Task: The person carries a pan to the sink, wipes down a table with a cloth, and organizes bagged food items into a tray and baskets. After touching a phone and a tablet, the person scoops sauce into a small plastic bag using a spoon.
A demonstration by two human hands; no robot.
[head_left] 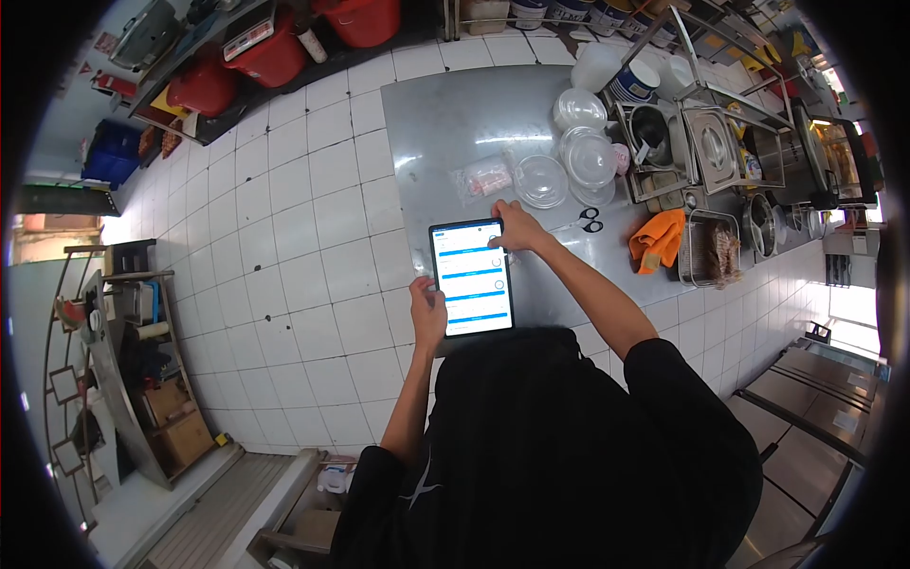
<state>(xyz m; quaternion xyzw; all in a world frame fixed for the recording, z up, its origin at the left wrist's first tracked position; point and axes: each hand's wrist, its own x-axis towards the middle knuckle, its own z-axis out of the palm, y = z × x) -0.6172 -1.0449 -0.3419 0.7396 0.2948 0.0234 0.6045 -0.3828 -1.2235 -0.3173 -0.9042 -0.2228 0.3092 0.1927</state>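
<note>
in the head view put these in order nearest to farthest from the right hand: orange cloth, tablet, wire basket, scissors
Outward from the right hand:
1. tablet, touching the hand
2. scissors, to the hand's right
3. orange cloth, right beyond the scissors
4. wire basket, farthest right

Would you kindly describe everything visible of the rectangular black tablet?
The rectangular black tablet has a glassy screen, lit white with blue bars; its text is illegible. It is held portrait, screen facing the camera, overlapping the grey metal table in view. The bare left hand holds its left edge; the right hand its upper right corner, thumb over the screen.
</note>
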